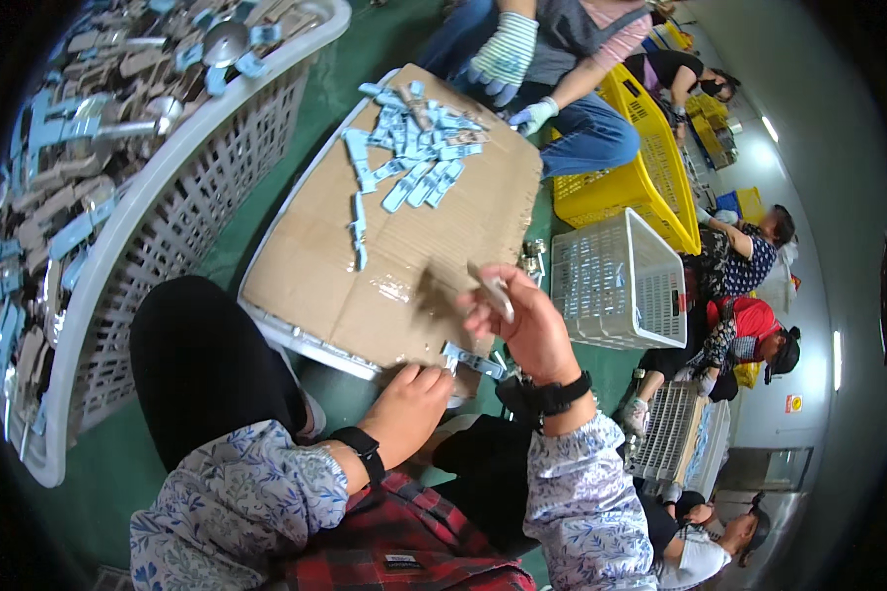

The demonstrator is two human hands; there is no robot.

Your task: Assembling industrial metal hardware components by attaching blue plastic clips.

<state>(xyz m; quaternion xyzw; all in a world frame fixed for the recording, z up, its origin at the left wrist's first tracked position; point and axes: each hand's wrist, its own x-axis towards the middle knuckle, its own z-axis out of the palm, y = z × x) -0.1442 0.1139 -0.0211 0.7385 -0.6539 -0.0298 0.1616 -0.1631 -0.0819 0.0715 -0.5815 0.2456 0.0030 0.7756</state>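
Note:
My right hand (534, 330) is raised over the near right part of a cardboard sheet (310, 266), fingers curled round a narrow grey-beige piece (495, 294), blurred. At the sheet's near edge my left hand (404, 406) has its fingers bent and closed. Whatever it pinches is hidden. Just beyond its fingertips a light-blue plastic piece (475, 360) with a shiny end lies at the edge; I cannot tell whether the fingers touch it. Farther up the sheet lies a pile of similar blue plastic pieces (409, 138), a few beige ones among them.
At left a large white basket (192, 177) is heaped with blue and beige pieces and metal parts. Across the sheet sits a co-worker with striped gloves (508, 54). White (601, 281) and yellow (631, 148) crates stand at right, with several people beyond.

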